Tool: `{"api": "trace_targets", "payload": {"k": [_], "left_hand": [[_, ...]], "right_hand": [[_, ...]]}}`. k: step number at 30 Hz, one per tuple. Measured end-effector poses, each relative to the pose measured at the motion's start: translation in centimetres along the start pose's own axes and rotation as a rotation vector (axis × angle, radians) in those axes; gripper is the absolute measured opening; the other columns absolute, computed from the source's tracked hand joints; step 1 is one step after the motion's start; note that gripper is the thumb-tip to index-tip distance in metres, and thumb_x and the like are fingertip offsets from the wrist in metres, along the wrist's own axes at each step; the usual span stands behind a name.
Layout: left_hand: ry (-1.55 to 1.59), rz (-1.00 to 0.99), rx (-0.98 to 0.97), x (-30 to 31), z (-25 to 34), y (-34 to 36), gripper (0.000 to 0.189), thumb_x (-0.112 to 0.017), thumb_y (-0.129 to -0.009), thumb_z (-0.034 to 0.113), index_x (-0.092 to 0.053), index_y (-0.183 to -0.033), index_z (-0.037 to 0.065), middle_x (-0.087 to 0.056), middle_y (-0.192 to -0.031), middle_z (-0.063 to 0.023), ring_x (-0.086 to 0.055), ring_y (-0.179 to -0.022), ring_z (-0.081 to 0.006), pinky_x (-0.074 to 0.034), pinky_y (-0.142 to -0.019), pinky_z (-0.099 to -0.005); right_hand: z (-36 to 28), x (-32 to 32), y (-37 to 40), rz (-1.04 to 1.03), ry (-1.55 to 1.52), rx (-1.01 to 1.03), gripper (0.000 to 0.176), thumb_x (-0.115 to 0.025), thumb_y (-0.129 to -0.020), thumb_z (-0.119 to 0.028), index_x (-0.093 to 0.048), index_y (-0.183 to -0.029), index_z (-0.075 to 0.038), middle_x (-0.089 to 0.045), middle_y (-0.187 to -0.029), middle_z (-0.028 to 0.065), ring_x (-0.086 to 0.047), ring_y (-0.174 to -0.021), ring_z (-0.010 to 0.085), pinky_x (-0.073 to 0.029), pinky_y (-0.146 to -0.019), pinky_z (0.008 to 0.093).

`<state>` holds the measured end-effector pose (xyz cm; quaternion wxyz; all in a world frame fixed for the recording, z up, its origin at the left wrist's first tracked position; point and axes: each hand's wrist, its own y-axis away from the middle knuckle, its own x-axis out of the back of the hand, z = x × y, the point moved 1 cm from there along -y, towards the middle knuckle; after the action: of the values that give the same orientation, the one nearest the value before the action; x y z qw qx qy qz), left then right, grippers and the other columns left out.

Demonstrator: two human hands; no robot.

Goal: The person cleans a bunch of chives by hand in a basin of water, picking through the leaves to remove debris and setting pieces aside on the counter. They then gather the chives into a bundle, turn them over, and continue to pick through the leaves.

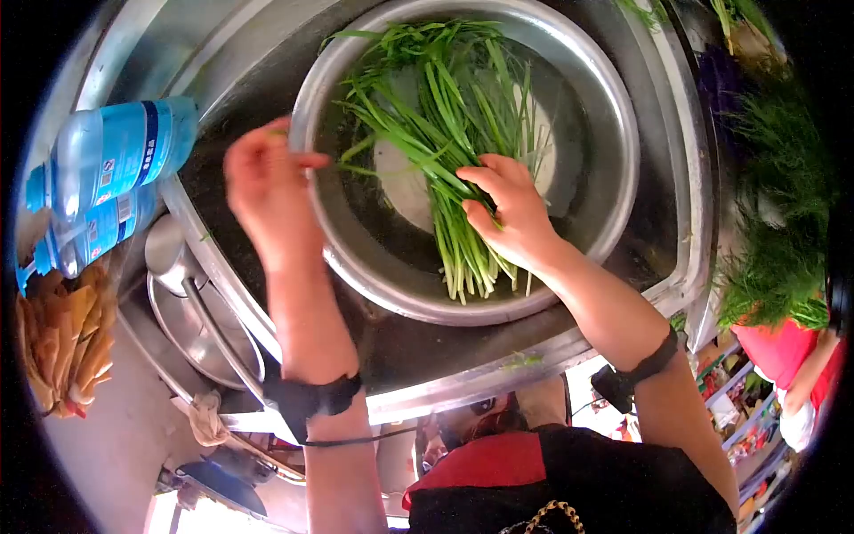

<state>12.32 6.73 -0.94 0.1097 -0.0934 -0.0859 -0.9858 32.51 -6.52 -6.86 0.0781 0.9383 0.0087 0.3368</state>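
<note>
Long green stalks [445, 116] lie in water inside a wide metal basin [627, 133], their pale cut ends toward me. My right hand [511, 209] is closed around part of the bunch near its middle. Left of the basin's rim, my left hand [267, 178] is raised and blurred, its fingers curled in. A small green bit shows at its fingertips, too blurred to name. One thin leaf hangs off the bunch's left side, close to that hand. Black bands circle both my wrists.
Two blue-labelled bottles [116, 156] lie at the left, above a stack of brown pieces [67, 343]. A metal ladle [169, 245] rests over a pan [191, 329]. Feathery greens [783, 196] are piled at the right. Part of another person [805, 365] shows at far right.
</note>
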Motion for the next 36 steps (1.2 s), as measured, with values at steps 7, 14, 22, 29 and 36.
{"api": "trace_targets", "payload": {"k": [7,14,22,29,36], "left_hand": [[-0.211,0.078,0.629,7.6,-8.9,-2.9,0.025,-0.056,-0.089,0.022,-0.061,-0.108,0.006,-0.064,-0.091,-0.0025,-0.059,-0.083,-0.0148,-0.043,-0.071,-0.0302],[-0.057,0.307,0.418,6.0,-9.6,-1.0,0.032,-0.063,-0.084,0.005,-0.056,-0.115,0.001,-0.062,-0.103,-0.0085,-0.058,-0.089,-0.0181,-0.047,-0.079,-0.0322],[-0.562,-0.255,-0.32,-3.5,-2.2,5.7,0.034,-0.065,-0.081,0.005,-0.06,-0.114,0.006,-0.061,-0.105,-0.0105,-0.062,-0.083,-0.0198,-0.051,-0.07,-0.031],[-0.687,-0.38,-0.487,-4.9,-3.8,4.6,0.017,-0.068,-0.077,0.009,-0.068,-0.094,0.01,-0.063,-0.096,-0.0073,-0.064,-0.076,-0.0277,-0.053,-0.065,-0.0348],[-0.595,-0.362,-0.571,-1.0,2.1,5.2,0.024,-0.064,-0.08,-0.005,-0.069,-0.101,0.003,-0.062,-0.101,-0.0124,-0.062,-0.086,-0.0164,-0.05,-0.064,-0.024]], "right_hand": [[-0.7,0.6,0.0,-0.126,0.15,0.048,0.053,-0.067,-0.08,-0.025,-0.051,-0.127,-0.009,-0.044,-0.128,0.024,-0.044,-0.117,0.0397,-0.039,-0.098,0.0476],[-2.3,1.4,0.3,-0.218,0.226,0.052,0.077,-0.07,-0.073,-0.052,-0.047,-0.133,-0.009,-0.034,-0.138,0.0265,-0.036,-0.126,0.0423,-0.032,-0.103,0.0526],[-2.7,1.3,0.3,-0.083,0.071,0.177,0.066,-0.071,-0.073,-0.046,-0.053,-0.126,-0.01,-0.037,-0.138,0.0239,-0.035,-0.127,0.0412,-0.029,-0.103,0.0526],[-0.3,2.4,-0.8,0.111,-0.07,-0.138,0.052,-0.066,-0.079,-0.026,-0.051,-0.125,-0.007,-0.041,-0.135,0.0279,-0.041,-0.123,0.0422,-0.032,-0.103,0.0498],[1.1,3.3,-1.7,0.182,-0.153,-0.216,0.046,-0.057,-0.079,-0.017,-0.053,-0.123,-0.004,-0.046,-0.131,0.0245,-0.041,-0.124,0.0394,-0.033,-0.103,0.043]]}}
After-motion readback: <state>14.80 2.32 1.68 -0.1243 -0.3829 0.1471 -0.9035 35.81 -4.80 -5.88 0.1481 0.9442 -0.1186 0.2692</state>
